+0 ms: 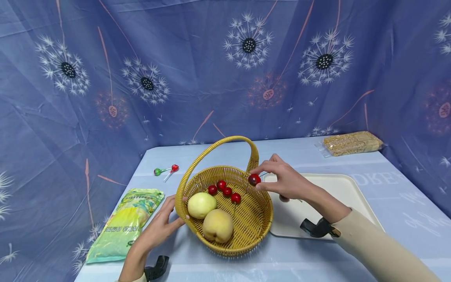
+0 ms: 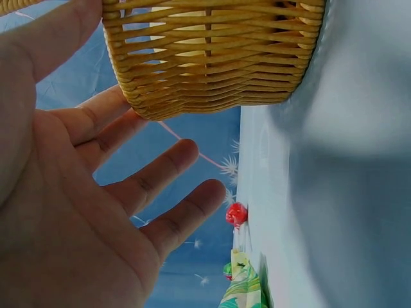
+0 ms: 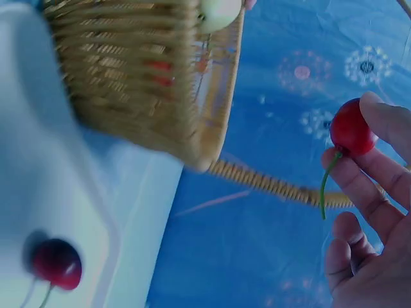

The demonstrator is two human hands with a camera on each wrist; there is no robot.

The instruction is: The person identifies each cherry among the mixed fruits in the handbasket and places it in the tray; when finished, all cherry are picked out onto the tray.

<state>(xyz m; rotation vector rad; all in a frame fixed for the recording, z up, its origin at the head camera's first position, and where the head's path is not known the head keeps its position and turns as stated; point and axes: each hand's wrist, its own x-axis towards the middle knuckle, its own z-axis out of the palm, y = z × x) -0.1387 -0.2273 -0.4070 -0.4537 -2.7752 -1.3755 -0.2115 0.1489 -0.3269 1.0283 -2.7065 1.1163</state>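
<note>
Head view shows the right hand [image 1: 287, 182] pinching a dark red cherry [image 1: 254, 179] between thumb and forefinger, right over the far-right rim of the round yellow woven basket with an arched handle [image 1: 262, 219]. Below and to the left of those fingertips, four small red cherries [image 1: 224, 191] lie on the basket floor, with a pale green round fruit [image 1: 201, 205] and a yellowish peach [image 1: 217, 225] nearer the other hand. The left hand [image 1: 160, 227] rests against the basket's left wall with its fingers spread and nearly straight, gripping nothing; the left wrist view shows its fingertips [image 2: 186, 154] at the weave. Behind the right palm sits a cream rectangular plastic tray [image 1: 347, 188]; in the right wrist view one more red cherry with a stem [image 3: 58, 263] lies on it. Left of the left hand lies a green and yellow plastic packet [image 1: 123, 223], and beyond its fingers two lollipops, one red and one green [image 1: 166, 170].
</note>
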